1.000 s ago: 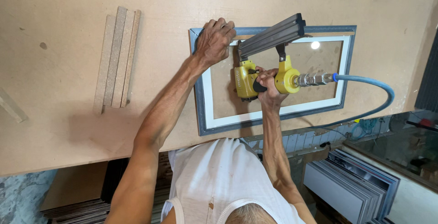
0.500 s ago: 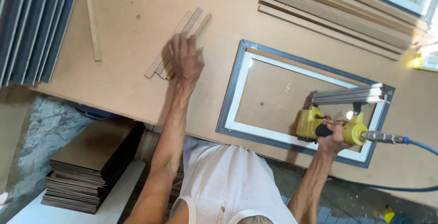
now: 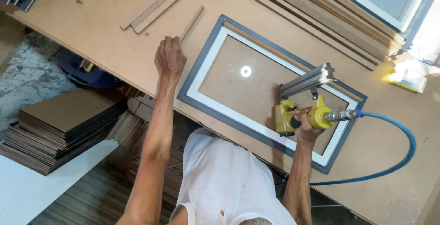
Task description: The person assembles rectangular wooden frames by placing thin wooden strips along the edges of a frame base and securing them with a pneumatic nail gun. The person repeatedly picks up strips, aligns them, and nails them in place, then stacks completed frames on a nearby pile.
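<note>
A grey-blue picture frame with a white inner border lies face down on the brown workbench, a brown backing board inside it. My right hand grips a yellow pneumatic nail gun that rests on the frame's near right part, its metal magazine pointing away. A blue air hose runs from the gun's rear. My left hand is closed on the end of a thin wooden strip lying just left of the frame.
Two more wooden strips lie farther left on the bench. Long strips and another frame are stacked at the far right. Brown boards are piled on the floor below the bench's edge. A yellow object sits right.
My left hand left the frame, reached over to the strips on the left, and now has one thin strip drawn toward the frame. The nail gun stays on the frame.
</note>
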The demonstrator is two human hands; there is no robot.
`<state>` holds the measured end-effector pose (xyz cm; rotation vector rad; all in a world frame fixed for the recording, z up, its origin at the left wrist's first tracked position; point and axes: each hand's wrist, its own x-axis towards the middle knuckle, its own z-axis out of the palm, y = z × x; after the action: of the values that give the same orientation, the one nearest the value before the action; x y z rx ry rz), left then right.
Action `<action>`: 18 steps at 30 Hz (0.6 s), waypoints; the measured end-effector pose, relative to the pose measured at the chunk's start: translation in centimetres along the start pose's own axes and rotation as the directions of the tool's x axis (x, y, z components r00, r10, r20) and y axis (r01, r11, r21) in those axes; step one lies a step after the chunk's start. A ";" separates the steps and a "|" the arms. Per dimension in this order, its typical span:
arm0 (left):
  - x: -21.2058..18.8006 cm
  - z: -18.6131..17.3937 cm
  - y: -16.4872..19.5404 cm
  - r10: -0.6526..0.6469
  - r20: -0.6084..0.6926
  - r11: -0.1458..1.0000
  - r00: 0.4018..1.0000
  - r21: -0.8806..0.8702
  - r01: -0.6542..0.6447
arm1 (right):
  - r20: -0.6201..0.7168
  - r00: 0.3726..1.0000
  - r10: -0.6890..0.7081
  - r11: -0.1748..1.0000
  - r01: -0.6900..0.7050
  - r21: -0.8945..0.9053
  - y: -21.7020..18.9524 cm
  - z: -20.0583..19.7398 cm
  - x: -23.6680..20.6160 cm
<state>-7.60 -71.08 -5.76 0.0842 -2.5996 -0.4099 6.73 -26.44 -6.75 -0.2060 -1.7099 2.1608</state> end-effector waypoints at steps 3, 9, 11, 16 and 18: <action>-3.1 -0.5 2.8 -0.128 -0.061 0.991 0.990 -0.031 0.127 | 0.164 0.986 -0.027 0.997 0.039 -0.071 0.1 -1.3 0.8; -6.3 0.4 8.3 -0.173 -0.068 0.982 0.983 -0.088 0.167 | 0.253 0.967 0.032 0.996 -0.011 -0.085 -0.3 -1.2 1.5; -6.4 1.0 9.3 -0.194 -0.131 0.979 0.972 -0.096 0.182 | 0.251 0.968 0.030 0.997 -0.010 -0.083 -0.3 -0.9 1.6; -6.1 2.4 9.6 -0.223 -0.128 0.973 0.966 -0.091 0.212 | 0.291 0.956 0.040 0.996 -0.016 -0.084 -0.2 -0.7 1.7; -6.0 3.0 9.3 -0.217 -0.172 0.972 0.961 -0.126 0.197 | 0.304 0.951 0.051 0.996 -0.025 -0.090 -0.3 -0.6 2.0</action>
<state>-3.71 -60.63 -8.21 0.3435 -2.3882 -0.5874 5.13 -25.07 -6.41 0.0805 -1.9817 2.2433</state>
